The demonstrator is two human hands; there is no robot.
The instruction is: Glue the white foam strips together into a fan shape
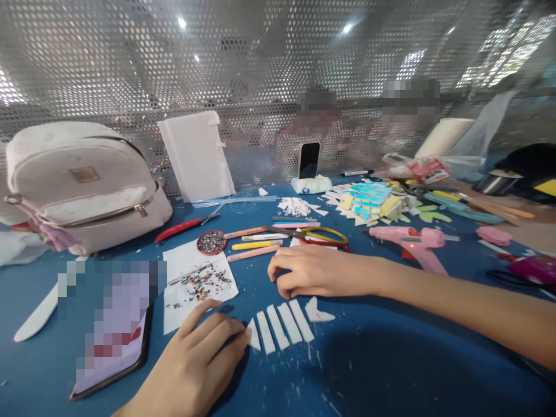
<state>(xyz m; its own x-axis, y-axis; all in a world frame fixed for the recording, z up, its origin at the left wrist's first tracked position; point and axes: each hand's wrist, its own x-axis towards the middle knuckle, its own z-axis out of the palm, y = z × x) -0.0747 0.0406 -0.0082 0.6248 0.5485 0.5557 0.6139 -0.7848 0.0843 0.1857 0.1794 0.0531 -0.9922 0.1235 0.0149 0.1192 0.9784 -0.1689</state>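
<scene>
A row of several white foam-like strips [277,327] lies on the blue table in front of me, with an arrow-shaped white piece [318,311] at its right end. My left hand [204,350] is on the left of the row, fingers spread; its fingertips touch the leftmost, pointed piece [253,335]. Just beyond the strips, my right hand [310,271] rests with loosely bent fingers, their tips down near the table. Nothing shows in it, though its palm side is hidden. Yellow-and-red handled scissors [325,234] lie just behind it.
Markers [256,246], a red dish of glitter [211,242] and a flake-strewn white sheet [174,315] sit ahead. A phone [115,336] and backpack [87,185] are at left. Cut pieces [369,200] and a pink glue gun [410,240] lie right. A perforated metal screen [252,75] stands behind.
</scene>
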